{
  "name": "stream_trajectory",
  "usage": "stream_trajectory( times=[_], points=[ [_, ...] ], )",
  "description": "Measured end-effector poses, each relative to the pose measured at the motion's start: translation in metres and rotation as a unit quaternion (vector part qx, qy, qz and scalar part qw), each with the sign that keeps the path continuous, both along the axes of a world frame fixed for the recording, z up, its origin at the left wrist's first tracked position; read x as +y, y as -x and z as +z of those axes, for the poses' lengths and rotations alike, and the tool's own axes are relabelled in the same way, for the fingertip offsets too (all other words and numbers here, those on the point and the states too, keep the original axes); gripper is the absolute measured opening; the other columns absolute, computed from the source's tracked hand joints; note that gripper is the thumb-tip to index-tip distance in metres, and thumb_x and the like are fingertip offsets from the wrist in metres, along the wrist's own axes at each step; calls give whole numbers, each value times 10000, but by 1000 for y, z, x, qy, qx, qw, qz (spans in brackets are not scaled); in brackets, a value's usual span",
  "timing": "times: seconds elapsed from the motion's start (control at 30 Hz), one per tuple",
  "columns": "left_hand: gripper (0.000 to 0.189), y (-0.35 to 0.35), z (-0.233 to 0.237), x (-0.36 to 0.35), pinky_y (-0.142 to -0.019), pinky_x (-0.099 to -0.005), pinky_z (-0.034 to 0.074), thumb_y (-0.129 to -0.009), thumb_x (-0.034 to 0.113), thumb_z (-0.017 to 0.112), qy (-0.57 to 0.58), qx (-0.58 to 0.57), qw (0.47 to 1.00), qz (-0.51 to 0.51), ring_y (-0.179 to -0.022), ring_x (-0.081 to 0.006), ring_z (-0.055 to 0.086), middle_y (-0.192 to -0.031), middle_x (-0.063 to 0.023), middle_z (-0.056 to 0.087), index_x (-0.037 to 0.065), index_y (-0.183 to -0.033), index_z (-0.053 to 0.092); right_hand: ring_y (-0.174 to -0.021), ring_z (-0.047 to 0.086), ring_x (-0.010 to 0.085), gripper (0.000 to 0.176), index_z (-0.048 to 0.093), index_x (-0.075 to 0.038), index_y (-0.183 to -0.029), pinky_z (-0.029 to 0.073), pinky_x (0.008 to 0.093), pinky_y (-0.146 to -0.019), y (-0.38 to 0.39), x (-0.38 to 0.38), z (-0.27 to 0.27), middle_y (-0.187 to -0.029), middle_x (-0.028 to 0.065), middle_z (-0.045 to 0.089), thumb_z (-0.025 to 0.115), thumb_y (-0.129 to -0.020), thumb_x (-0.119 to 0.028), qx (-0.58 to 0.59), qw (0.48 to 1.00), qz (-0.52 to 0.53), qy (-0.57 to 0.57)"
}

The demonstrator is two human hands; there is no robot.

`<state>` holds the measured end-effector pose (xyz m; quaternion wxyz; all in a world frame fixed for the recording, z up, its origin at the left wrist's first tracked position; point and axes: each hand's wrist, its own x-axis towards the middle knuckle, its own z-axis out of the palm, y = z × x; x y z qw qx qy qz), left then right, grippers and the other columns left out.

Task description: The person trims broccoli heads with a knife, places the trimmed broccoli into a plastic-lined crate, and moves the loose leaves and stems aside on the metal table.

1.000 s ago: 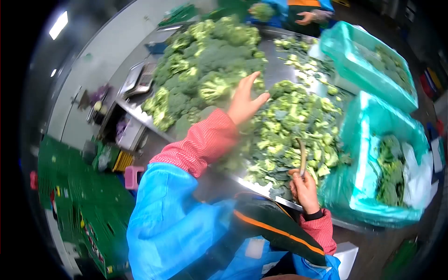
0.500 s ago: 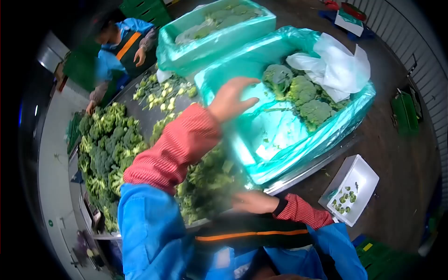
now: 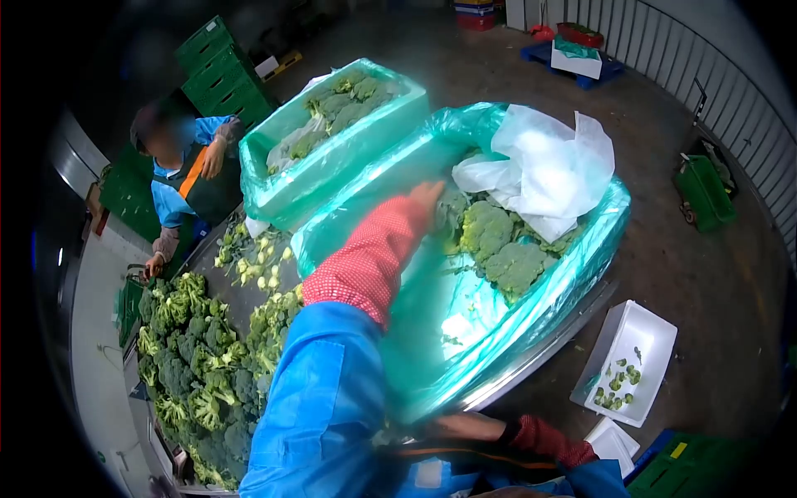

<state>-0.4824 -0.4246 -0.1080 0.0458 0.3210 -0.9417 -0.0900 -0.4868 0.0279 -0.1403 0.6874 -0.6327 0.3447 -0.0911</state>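
Observation:
My left hand (image 3: 427,195) reaches into a box lined with green plastic (image 3: 390,332) and is against the leftmost broccoli head (image 3: 451,212); blur and the head hide its fingertips. Beside that head lie more broccoli heads (image 3: 515,267), partly under a crumpled white sheet (image 3: 544,170). My right hand (image 3: 465,427) is low at the near edge of the lined box, dim and blurred, its fingers hidden. To the left is a large pile of broccoli (image 3: 195,353) on the metal table.
A second lined box (image 3: 286,197) with broccoli stands behind. Cut stems (image 3: 261,261) lie on the table. A co-worker (image 3: 178,166) stands at the far left, one hand at the pile. On the right are a white bin (image 3: 656,344) with small florets and a green crate (image 3: 701,195).
My left hand has moved forward and down to the leftmost broccoli head in the box. The camera view has shifted. The co-worker's raised hand is now nearer their chest.

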Motion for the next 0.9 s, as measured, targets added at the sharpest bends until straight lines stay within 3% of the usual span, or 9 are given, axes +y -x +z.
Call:
stream_trajectory(
  times=[0.2,0.3,0.4,0.5,0.6,0.67,0.7,0.73,0.9],
  points=[
    [830,-2,68,61,-938,-483,503,-661,265,816,-8,-123,990,74,-1097,-427,563,-1227,-239,442,153,-1382,420,-1034,642,213,343,525,-55,-1322,538,346,-858,1,-9,24,-1160,115,653,439,-1050,-247,14,1000,15,-11],
    [740,-17,65,69,-929,-476,509,-697,324,789,6,-113,990,85,-1098,-416,573,-1223,-248,457,131,-1337,472,-778,599,299,395,578,0,-1047,484,432,-725,-6,2,20,-866,199,614,449,-1010,-371,-63,992,-54,90],
    [653,-32,100,86,-923,-467,512,-696,376,773,-10,-94,988,119,-1077,-424,594,-1206,-269,505,97,-1248,566,-984,654,282,348,545,-80,-1272,537,367,-820,-14,-4,33,-1143,173,644,517,-1014,-312,64,994,49,73],
    [579,-58,157,91,-905,-451,521,-688,385,770,-97,-95,983,126,-1045,-401,628,-1148,-255,603,67,-1153,634,-829,658,320,324,554,-81,-1188,531,399,-722,-24,9,38,-1001,186,655,546,-993,-339,10,990,5,137],
    [639,-101,169,69,-787,-408,574,-675,378,784,-85,1,990,109,-897,-302,694,-1015,-167,703,35,-1193,632,-789,652,338,323,562,-66,-1112,516,416,-687,-35,3,59,-925,198,642,567,-976,-359,12,987,26,161],
    [590,-134,235,113,-762,-378,595,-712,300,775,-260,103,940,195,-920,-249,701,-1018,-154,699,53,-1231,639,-804,650,353,330,561,-58,-1099,515,420,-701,-44,8,66,-926,203,642,575,-969,-361,-6,991,2,131],
    [581,-157,241,111,-682,-393,615,-742,273,763,-275,143,932,187,-881,-243,699,-1016,-142,689,51,-1257,609,-834,654,350,321,562,-50,-1118,518,409,-745,-49,13,55,-947,207,648,577,-970,-334,-17,971,-11,237],
    [626,-180,249,116,-661,-411,618,-754,263,749,-287,184,920,195,-873,-242,699,-1023,-130,683,55,-1310,551,-857,661,333,312,570,-33,-1133,516,389,-778,-56,11,61,-956,211,652,592,-965,-296,-19,990,-36,138],
    [645,-297,263,192,-724,-355,540,-802,332,703,-321,293,846,310,-1020,-186,615,-1123,-81,619,69,-1340,464,-794,634,136,317,588,-20,-1198,497,288,-715,-82,7,75,-869,104,651,644,-936,-189,-62,977,-141,149]
  ],
)
